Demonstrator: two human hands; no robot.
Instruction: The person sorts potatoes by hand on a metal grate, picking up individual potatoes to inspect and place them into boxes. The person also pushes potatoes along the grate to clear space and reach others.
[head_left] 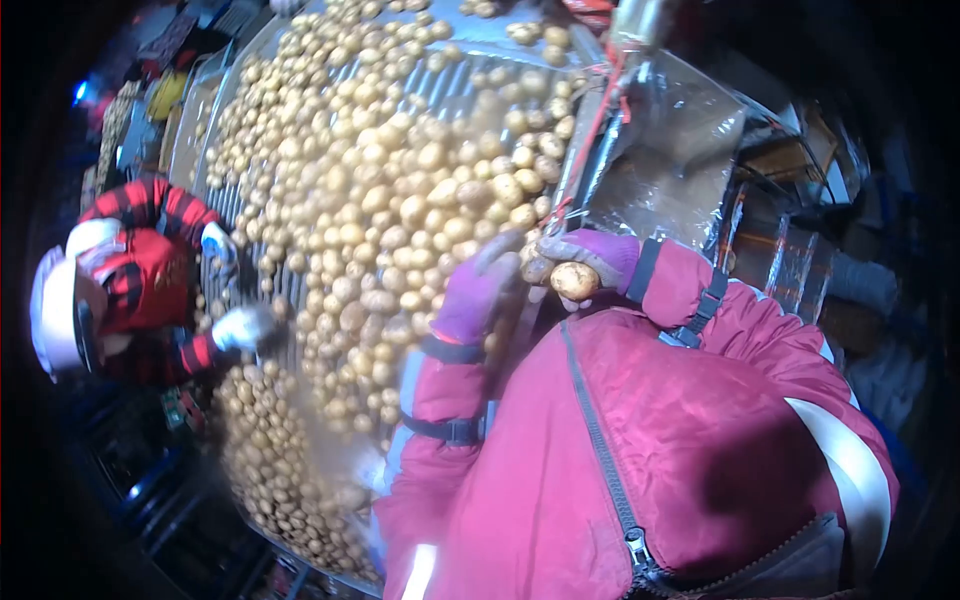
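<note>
Potatoes [400, 200] in large numbers cover a ribbed roller surface [440, 90] in front of me. My left hand [475, 290], in a purple and grey glove, is over the near edge of the potatoes, its fingers stretched towards my right hand. In a matching glove, my right hand [595, 258] is closed around a pale potato [575, 281] close to my chest. A darker potato [537, 270] shows beside it, between the two hands, at my right fingertips.
A co-worker in a red checked top [150, 270] and white gloves reaches over the potatoes from the left. A metal frame with red string [597, 130] borders the surface. Clear plastic sheeting [675, 140] and cartons [790, 155] are at the right.
</note>
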